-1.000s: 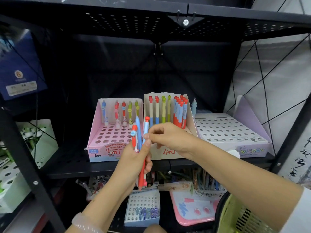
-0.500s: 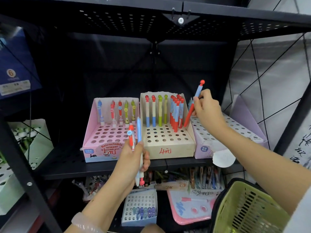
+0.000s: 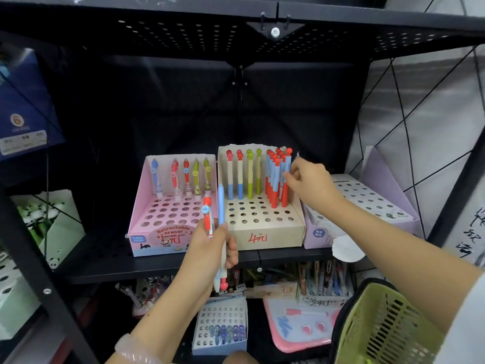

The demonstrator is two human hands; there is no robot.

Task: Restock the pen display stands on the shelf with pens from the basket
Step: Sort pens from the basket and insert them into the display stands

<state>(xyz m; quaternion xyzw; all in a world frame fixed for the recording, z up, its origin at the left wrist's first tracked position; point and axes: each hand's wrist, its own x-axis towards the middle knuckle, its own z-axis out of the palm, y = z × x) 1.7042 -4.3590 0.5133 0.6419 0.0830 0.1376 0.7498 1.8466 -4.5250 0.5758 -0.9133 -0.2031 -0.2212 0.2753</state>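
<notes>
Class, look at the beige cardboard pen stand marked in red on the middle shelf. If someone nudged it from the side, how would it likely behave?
The beige stand looks like thin cardboard, so it is probably light and would slide on the smooth black shelf. Its tall pens crowd the back rows, so a hard push might rock it backward. The pink stand and lilac stand close beside it should limit sideways movement.

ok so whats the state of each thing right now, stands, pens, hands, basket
pink cardboard display stand: five pens upright in back row, other holes empty
beige cardboard display stand: back rows partly filled, front holes empty
red and blue pen: upright in beige stand, right hand pinching it
left hand: gripping two pens
lilac cardboard display stand: visible holes empty
green plastic basket: contents not visible
</notes>
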